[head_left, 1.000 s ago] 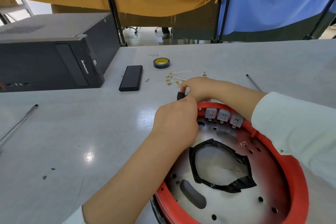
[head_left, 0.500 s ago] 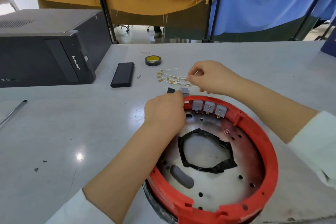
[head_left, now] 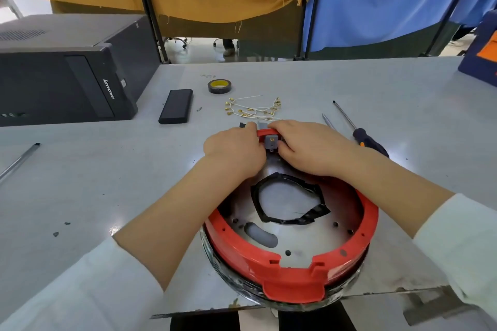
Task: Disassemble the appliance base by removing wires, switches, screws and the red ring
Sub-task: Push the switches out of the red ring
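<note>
The round appliance base (head_left: 301,234) lies upside down at the table's near edge, a red ring (head_left: 269,263) around its metal plate. A torn black tape loop (head_left: 285,204) rings the centre hole. Both hands meet at the ring's far rim. My left hand (head_left: 236,150) grips the rim beside a grey switch (head_left: 271,141). My right hand (head_left: 306,148) closes its fingers on that switch from the right and hides the other switches. A bundle of removed white wires (head_left: 255,110) with brass terminals lies just beyond the hands. One small black part (head_left: 242,125) sits by my left fingertips.
A black computer tower (head_left: 67,75) fills the left rear. A black rectangular block (head_left: 176,106) and a tape roll (head_left: 219,86) lie behind the wires. Two screwdrivers (head_left: 363,137) rest to the right, a metal rod (head_left: 18,161) at far left. Cloth screens hang behind the table.
My right hand let go of the wires behind the base and came back onto the far rim, now covering the switches. My left hand stayed at the rim.
</note>
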The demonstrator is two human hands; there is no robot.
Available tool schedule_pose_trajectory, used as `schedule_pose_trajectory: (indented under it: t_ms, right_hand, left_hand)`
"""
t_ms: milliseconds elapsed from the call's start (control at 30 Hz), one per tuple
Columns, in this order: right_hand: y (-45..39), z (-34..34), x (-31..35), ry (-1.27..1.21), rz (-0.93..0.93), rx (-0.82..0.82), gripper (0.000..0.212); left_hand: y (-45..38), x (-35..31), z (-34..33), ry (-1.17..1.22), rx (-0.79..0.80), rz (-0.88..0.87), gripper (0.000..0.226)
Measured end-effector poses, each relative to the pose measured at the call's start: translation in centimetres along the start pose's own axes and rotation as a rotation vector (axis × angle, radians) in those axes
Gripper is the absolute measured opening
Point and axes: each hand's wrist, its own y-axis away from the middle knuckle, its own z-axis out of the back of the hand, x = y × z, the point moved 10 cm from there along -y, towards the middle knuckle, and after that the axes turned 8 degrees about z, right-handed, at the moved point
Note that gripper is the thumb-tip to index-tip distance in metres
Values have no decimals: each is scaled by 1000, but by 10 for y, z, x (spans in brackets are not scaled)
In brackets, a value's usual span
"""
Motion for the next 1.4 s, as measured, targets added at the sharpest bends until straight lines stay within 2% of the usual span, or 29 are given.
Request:
schedule_pose_trajectory:
  t_ms: [167,333,400,467,567,700,833,967,1033,1400]
  right_hand:
    - [-1,0,-1,18,23,-75,35]
    - [-2,-1,-4,48,31,-106,35]
    - [-2,0,-4,54,36,-117,34]
    - [-2,0,-4,58,41,-125,33]
    - [-3,-1,-4,63,40,-130,32]
    - [-5,-3,-5,73,24,-123,30]
    - [-6,-4,-6,94,12,-112,27]
    - [-4,-3,-5,77,26,-94,33]
    - [-3,-3,-4,77,27,-88,37]
    - [-4,-7,2,254,40,-102,34]
  left_hand:
    - [-5,-21,1,62,44,-231,15]
    - [-5,-20,0,81,-17,-305,23]
    - [-8,-21,-5,73,15,-325,28]
    - [-9,-20,-6,84,41,-322,30]
    - [-9,-18,-2,79,-12,-297,24]
    - [-7,-19,1,10,-80,-253,7]
    - [-7,-20,0,-48,-105,-214,14]
    - [-6,-19,0,8,-100,-247,8]
    - [-6,-18,1,28,-94,-258,16]
    - [-4,-24,3,-69,-134,-238,18]
